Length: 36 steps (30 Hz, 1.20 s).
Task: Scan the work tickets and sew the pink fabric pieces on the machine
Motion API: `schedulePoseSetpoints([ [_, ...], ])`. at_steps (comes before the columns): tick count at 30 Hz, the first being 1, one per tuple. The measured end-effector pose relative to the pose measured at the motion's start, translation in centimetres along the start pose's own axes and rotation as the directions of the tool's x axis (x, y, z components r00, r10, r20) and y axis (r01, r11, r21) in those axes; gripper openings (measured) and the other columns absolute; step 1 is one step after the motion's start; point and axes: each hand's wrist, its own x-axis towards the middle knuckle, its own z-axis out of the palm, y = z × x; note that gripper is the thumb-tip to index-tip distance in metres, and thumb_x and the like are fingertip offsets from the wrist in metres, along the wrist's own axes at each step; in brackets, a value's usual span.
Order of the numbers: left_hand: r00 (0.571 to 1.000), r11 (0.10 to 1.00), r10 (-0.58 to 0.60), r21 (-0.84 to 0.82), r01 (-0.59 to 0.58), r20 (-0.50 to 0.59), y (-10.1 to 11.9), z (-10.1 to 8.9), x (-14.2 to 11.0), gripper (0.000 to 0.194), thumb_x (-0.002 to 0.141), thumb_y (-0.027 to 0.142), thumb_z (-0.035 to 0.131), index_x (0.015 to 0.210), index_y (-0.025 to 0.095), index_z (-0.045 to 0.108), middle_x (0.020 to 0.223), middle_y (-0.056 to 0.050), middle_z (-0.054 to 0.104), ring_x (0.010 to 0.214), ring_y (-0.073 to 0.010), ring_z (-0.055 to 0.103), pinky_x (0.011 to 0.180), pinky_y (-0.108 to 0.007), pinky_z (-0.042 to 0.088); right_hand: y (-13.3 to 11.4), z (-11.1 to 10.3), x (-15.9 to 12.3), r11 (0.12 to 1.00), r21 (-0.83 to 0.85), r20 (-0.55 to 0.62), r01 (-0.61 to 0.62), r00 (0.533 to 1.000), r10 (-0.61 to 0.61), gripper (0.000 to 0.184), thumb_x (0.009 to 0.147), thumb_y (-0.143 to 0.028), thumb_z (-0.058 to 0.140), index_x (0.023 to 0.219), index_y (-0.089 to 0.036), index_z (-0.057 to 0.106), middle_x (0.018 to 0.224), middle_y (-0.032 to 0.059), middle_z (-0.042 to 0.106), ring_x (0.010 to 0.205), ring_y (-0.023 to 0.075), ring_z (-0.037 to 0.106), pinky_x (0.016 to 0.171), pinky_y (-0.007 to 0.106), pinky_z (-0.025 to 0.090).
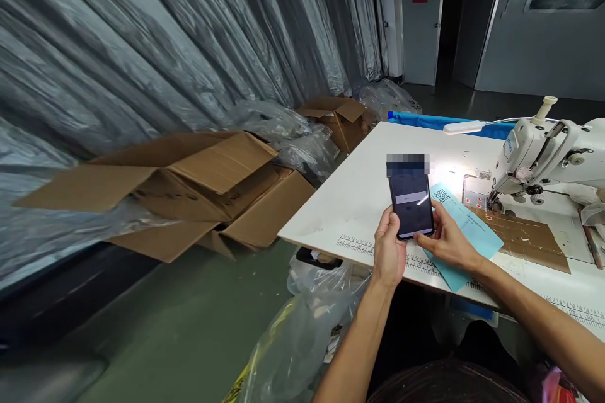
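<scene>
Between my two hands is a dark smartphone (pixel 410 208), held upright over the sewing table with its screen towards me. My left hand (pixel 390 249) is closed on the phone's lower left edge, the thumb along its side. Fingers of my right hand (pixel 447 236) grip the lower right edge, with the thumb at the bottom corner of the screen. Under and beside my right hand lies a light blue paper sheet (pixel 477 236) with a printed QR code. Part of the sheet is hidden by that hand.
A white sewing machine (pixel 534 151) stands on the white table (pixel 345 195), its lamp lit, with brown card (pixel 534 239) by the needle. Open cardboard boxes (pixel 222 170) and clear plastic bags (pixel 307 145) lie on the floor left. Another plastic bag (pixel 302 321) hangs below the table edge.
</scene>
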Motion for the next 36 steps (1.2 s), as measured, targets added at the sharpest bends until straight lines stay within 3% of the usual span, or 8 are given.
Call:
schedulePoseSetpoints([
  [6,1.000,1.000,-0.013,0.006,0.013,0.009,0.1,0.0,-0.2,0.049,0.071,0.051,0.079,0.107,0.019,0.068,0.109,-0.009,0.073,0.109,-0.0274,0.066,0.095,-0.040,0.052,0.0,0.1,-0.1,1.000,0.015,-0.005,0.007,1.000,-0.007,0.061,0.074,-0.025,0.065,0.128,-0.021,0.036,0.122,0.0107,0.060,0.110,0.0211,0.062,0.096,0.040,0.053],
  [13,1.000,1.000,-0.011,0.011,0.011,-0.019,-0.1,-0.4,-0.1,0.047,0.072,0.051,0.078,0.106,0.019,0.068,0.103,-0.008,0.073,0.106,-0.0266,0.068,0.092,-0.038,0.054,0.1,0.3,-0.2,1.000,0.020,-0.020,0.004,1.000,-0.004,0.063,0.071,-0.022,0.067,0.128,-0.022,0.039,0.118,0.0086,0.063,0.101,0.0201,0.065,0.090,0.039,0.056],
  [21,1.000,0.999,0.001,0.033,0.000,-0.027,-0.2,-0.3,-0.2,0.047,0.071,0.052,0.078,0.103,0.019,0.068,0.101,-0.007,0.074,0.106,-0.0256,0.067,0.093,-0.037,0.054,-0.8,0.2,-0.1,0.999,-0.007,-0.058,-0.032,0.998,0.032,0.061,0.072,-0.029,0.066,0.127,-0.019,0.042,0.118,0.0092,0.064,0.104,0.0198,0.065,0.093,0.038,0.053],
  [25,1.000,0.999,0.001,0.054,0.000,-0.027,-0.2,-0.1,-0.2,0.050,0.068,0.054,0.081,0.103,0.020,0.069,0.102,-0.007,0.074,0.109,-0.0259,0.066,0.094,-0.037,0.053,-2.8,-0.2,1.7,0.991,-0.010,-0.189,-0.133,0.974,0.129,0.045,0.072,-0.043,0.064,0.108,-0.016,0.056,0.096,0.0058,0.068,0.088,0.0185,0.064,0.079,0.033,0.053],
  [29,1.000,0.997,0.006,0.072,-0.004,-0.030,-0.2,-0.1,-0.3,0.050,0.070,0.053,0.079,0.105,0.019,0.069,0.102,-0.007,0.074,0.111,-0.0257,0.065,0.094,-0.036,0.053,-4.3,-0.2,3.8,0.983,0.037,-0.287,-0.181,0.940,0.184,0.035,0.068,-0.052,0.064,0.072,-0.017,0.058,0.067,-0.0010,0.059,0.064,0.0130,0.053,0.058,0.026,0.041],
  [32,1.000,0.998,0.011,0.054,-0.010,-0.027,-0.2,-0.2,-0.3,0.049,0.071,0.052,0.079,0.106,0.019,0.069,0.102,-0.007,0.074,0.110,-0.0252,0.065,0.094,-0.036,0.052,-4.4,0.1,4.5,0.981,0.052,-0.318,-0.187,0.928,0.194,0.037,0.062,-0.053,0.068,0.064,-0.019,0.054,0.060,-0.0034,0.053,0.057,0.0104,0.045,0.053,0.025,0.034],
  [36,0.999,1.000,-0.006,0.030,0.007,-0.033,0.0,-0.2,-0.4,0.051,0.068,0.053,0.081,0.104,0.019,0.069,0.102,-0.007,0.074,0.107,-0.0257,0.066,0.094,-0.037,0.052,-4.4,0.3,4.2,0.981,0.057,-0.322,-0.187,0.926,0.195,0.039,0.060,-0.055,0.068,0.063,-0.019,0.054,0.059,-0.0039,0.053,0.056,0.0100,0.044,0.053,0.025,0.033],
])
